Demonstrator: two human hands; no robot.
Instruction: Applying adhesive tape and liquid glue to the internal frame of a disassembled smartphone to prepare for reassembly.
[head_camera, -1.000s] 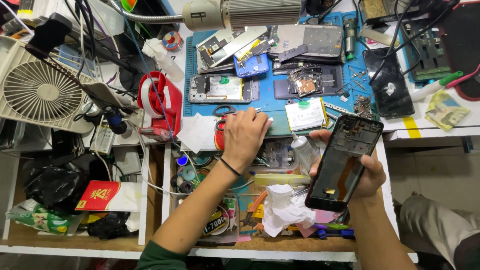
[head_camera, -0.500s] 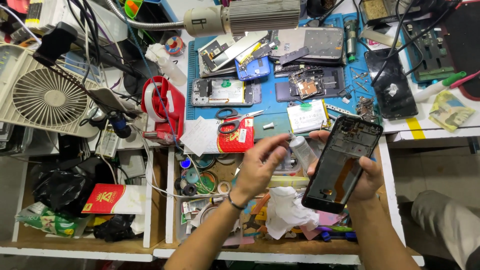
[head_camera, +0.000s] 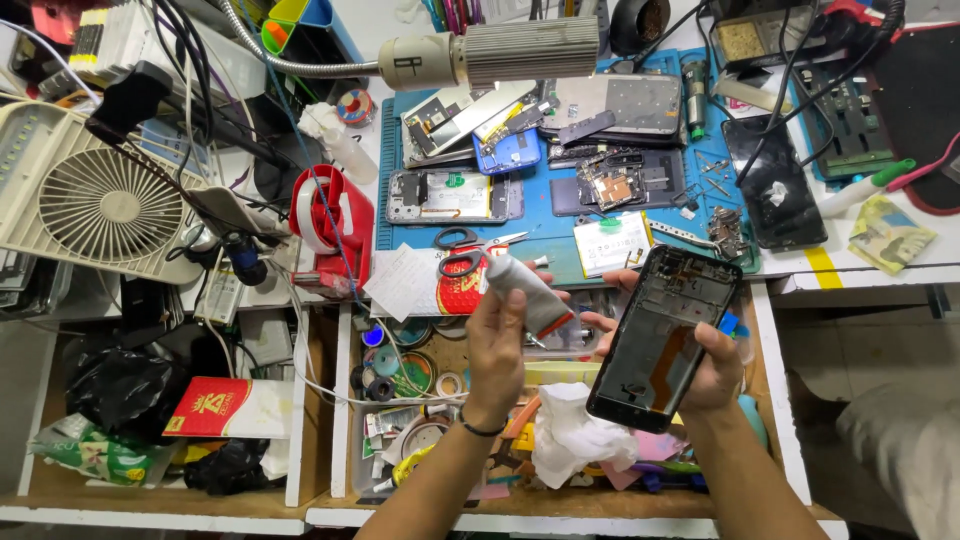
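Two raised hands: left grip (head_camera: 497, 340) clasps grey tube (head_camera: 528, 290), right grip (head_camera: 705, 365) clasps phone frame (head_camera: 663, 335).

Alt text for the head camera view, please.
Over an open cluttered drawer, the left hand holds a grey squeeze tube beside an opened black phone frame gripped by the right hand. Behind lies a blue work mat strewn with phone parts.
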